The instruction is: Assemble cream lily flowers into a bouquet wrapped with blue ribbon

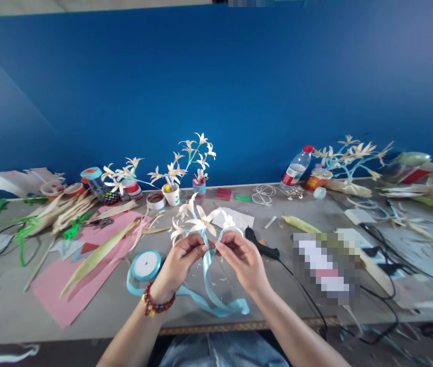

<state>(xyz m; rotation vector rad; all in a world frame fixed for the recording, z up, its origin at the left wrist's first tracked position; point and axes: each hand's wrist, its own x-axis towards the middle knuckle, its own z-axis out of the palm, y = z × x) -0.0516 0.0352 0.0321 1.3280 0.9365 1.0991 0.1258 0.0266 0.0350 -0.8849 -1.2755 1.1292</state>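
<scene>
My left hand point(184, 260) is closed in a pinch on the blue-wrapped stem of a handmade spray of cream flowers point(203, 220). Opposite it, the fingertips of my right hand point(245, 260) pinch a blue stem beneath another flower point(227, 220). Light-blue ribbon point(208, 275) hangs between both hands and curls onto the table. Whether my right fingers also grip the ribbon is hidden. Beside my left wrist lies the ribbon spool point(146, 264). A black glue gun point(262, 245) rests just past my right hand.
Pink paper point(61, 290) and a pale husk leaf point(98, 255) lie to the left. Finished flowers stand in cups point(170, 195) along the blue wall. A water bottle point(296, 168) leans at the back. Cables point(304, 288) and a power strip point(369, 265) spread across the right.
</scene>
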